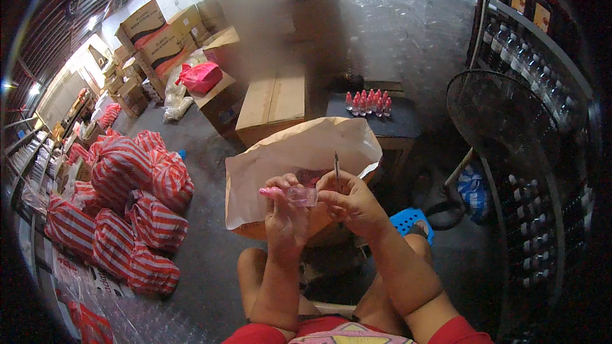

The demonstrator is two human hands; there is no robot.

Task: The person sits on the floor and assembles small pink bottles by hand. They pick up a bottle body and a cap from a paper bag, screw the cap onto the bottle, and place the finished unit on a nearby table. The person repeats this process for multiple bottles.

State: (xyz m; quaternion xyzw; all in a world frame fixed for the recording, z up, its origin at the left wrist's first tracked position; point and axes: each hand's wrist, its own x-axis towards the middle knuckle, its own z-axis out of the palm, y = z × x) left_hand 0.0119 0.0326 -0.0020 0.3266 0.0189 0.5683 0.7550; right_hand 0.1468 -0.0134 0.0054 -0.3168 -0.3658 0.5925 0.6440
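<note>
My left hand (287, 216) grips a small clear plastic bottle (301, 197) with a pink pointed cap, lying sideways with its cap to the left. At the bottle's base end, the fingertips of my right hand (347, 197) are pressed together. A thin, dark, pointed tool (336, 164) sticks up from that hand; its exact kind is unclear. Both hands are above a large open paper sack (255, 181), pale inside. Something dark red shows in the sack behind my fingers, partly hidden.
Several pink-capped bottles (368, 103) stand on a dark surface (401, 121) beyond the sack. Cardboard boxes (271, 105) stand behind it. Red-and-white striped bags (127, 185) are piled at left. A net (503, 114) and bottle shelves (529, 57) are at right.
</note>
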